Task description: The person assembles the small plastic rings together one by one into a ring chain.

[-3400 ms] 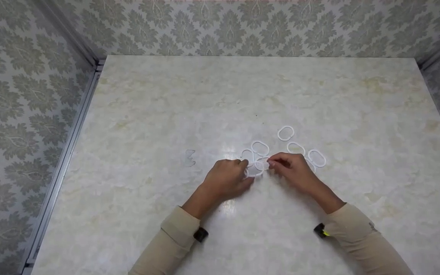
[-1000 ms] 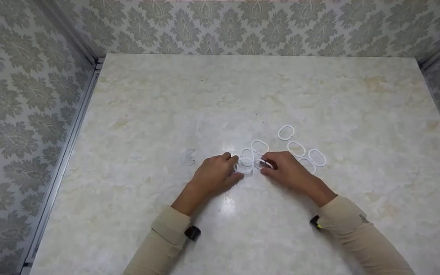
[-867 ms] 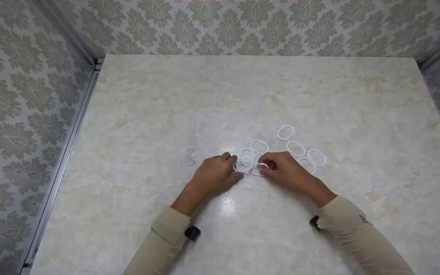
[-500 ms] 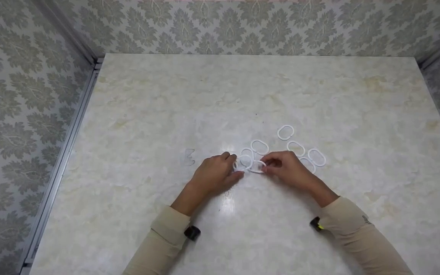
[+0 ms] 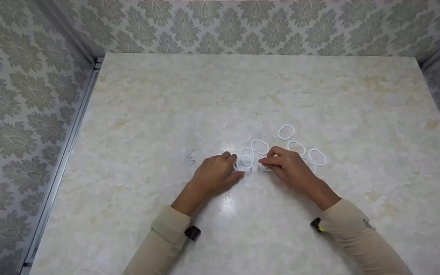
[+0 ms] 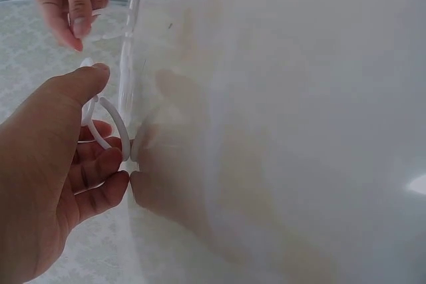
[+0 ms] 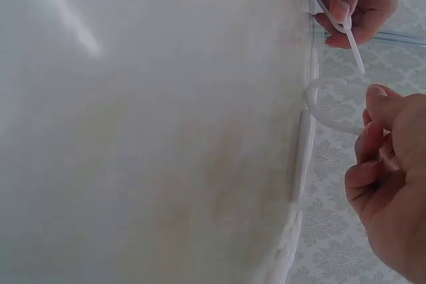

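Note:
In the head view, my left hand point(image 5: 218, 172) rests low over the table's middle, thumb and fingers around a white plastic curtain ring point(image 6: 122, 128). That ring appears as crossing curves in the left wrist view, while the right wrist view shows a straight end sticking out past the thumb. Just to the right, my right hand point(image 5: 287, 166) pinches another white curtain ring point(image 7: 326, 123) between thumb and fingers; its gap shows in the right wrist view. A short space separates the two hands. Part of each held ring is hidden by fingers.
Several white oval rings lie around the hands: one ring point(image 5: 258, 140) behind them, another ring point(image 5: 279, 133) farther back, and a ring point(image 5: 325, 160) beyond the right hand. A clear notched plastic piece point(image 5: 190, 150) lies left of the left hand on the pale marbled table point(image 5: 166, 103).
Both hands have shifted slightly left since the earliest frame. The right hand's ring, lately seen as a flat oval by the left hand's ring, has turned and moved right, mostly hidden now.

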`<move>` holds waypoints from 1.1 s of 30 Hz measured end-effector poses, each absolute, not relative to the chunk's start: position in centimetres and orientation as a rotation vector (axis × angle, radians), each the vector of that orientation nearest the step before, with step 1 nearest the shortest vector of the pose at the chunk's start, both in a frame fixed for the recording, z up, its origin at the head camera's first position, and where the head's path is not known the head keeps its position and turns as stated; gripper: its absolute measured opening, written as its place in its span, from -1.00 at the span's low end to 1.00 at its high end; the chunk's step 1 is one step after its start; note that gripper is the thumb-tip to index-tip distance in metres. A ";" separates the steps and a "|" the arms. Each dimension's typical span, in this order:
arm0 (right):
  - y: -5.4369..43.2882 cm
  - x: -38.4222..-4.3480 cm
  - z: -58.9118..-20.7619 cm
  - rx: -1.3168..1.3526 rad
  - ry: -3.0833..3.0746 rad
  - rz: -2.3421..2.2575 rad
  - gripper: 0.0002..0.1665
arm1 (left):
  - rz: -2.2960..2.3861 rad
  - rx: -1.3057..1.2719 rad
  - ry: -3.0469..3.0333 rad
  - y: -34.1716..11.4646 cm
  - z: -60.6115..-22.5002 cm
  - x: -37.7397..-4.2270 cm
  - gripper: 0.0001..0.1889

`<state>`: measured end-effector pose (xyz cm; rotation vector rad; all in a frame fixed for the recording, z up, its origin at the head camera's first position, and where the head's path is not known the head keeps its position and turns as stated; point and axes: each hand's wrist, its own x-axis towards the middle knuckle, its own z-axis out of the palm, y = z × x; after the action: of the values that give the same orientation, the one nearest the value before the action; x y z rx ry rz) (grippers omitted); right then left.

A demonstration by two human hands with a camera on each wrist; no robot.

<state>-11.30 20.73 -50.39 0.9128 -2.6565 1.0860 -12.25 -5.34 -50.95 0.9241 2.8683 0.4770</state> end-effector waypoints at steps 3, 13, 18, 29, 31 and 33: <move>20.6 -11.2 -50.3 0.981 -2.653 1.036 -0.73 | 0.475 0.934 2.873 -5.3 -50.9 -12.2 -0.55; 20.6 -11.1 -50.2 0.588 -2.881 1.555 -0.78 | 0.466 0.943 2.872 -5.3 -50.9 -12.2 -0.54; 20.5 -11.1 -50.3 0.580 -2.876 1.722 -0.79 | 0.458 0.938 2.867 -5.3 -50.8 -12.2 -0.55; 19.4 -10.6 -50.1 0.784 -2.817 1.665 -0.79 | 0.455 0.970 2.881 -5.3 -51.0 -12.2 -0.55; 19.2 -10.4 -50.0 0.803 -2.817 1.596 -0.80 | 0.449 0.980 2.888 -5.3 -51.0 -12.2 -0.55; 19.0 -10.4 -50.0 0.824 -2.810 1.532 -0.81 | 0.443 0.990 2.895 -5.3 -51.0 -12.2 -0.55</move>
<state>-10.37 19.00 -50.04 0.8243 -2.8097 1.5318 -12.21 -5.28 -51.04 0.9895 2.8946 0.4432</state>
